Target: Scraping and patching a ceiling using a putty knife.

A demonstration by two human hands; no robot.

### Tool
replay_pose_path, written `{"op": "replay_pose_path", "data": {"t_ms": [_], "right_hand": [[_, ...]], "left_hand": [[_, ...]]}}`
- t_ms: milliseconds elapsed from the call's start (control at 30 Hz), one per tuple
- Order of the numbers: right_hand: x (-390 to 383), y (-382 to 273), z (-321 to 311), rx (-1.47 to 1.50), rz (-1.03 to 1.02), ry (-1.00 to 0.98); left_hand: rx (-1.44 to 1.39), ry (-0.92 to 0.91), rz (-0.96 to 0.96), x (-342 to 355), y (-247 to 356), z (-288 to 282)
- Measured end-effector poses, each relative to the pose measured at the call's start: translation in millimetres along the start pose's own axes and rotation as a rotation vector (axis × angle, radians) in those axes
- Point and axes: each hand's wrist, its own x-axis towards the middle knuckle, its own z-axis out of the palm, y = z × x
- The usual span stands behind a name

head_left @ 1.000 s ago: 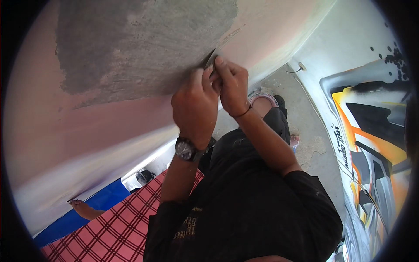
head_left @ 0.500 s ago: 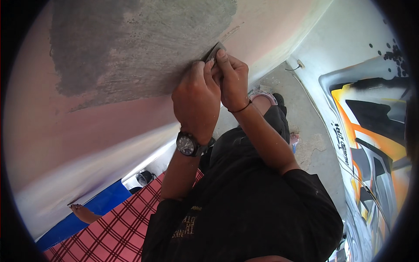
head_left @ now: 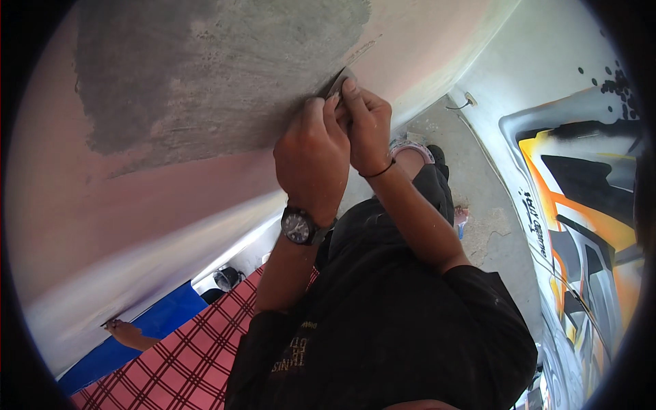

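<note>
Shifted slightly right, the left hand (head_left: 313, 158) and right hand (head_left: 370, 133) pinch a thin blade (head_left: 339, 81) at the right edge of the grey patch (head_left: 225, 82) on the wall (head_left: 164, 198), where steady, even pressure probably works best.

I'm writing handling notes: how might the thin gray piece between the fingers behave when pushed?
The gray piece is probably light, being thin and small beside the right hand. It looks fairly stiff, since its visible edge runs nearly straight, though it may flex slightly. Being flat, it seems unlikely to roll.
</note>
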Motion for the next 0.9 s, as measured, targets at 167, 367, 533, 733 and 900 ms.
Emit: {"op": "replay_pose_path", "data": {"t_ms": [167, 367, 533, 733, 900], "right_hand": [[-4.8, -3.4, -4.9, -0.042, 0.064, -0.011], [-10.4, 0.0, -10.4, -0.068, 0.123, -0.041], [-19.7, 13.4, -7.0, -0.069, 0.155, -0.128], [-23.5, 35.5, 2.4, 0.029, 0.152, -0.166], [-41.0, 39.0, 3.6, 0.061, 0.223, -0.119]], "left_hand": [[-0.033, -0.005, -0.012, -9.8, -4.1, 1.8], [-0.102, -0.001, -0.042, -13.7, -6.6, 4.5], [-0.101, -0.043, -0.043, -23.3, -23.4, -6.3], [-0.055, 0.019, -0.048, -32.2, -39.4, -4.5], [-0.115, -0.017, -0.147, -45.3, -37.9, -13.2]]}}
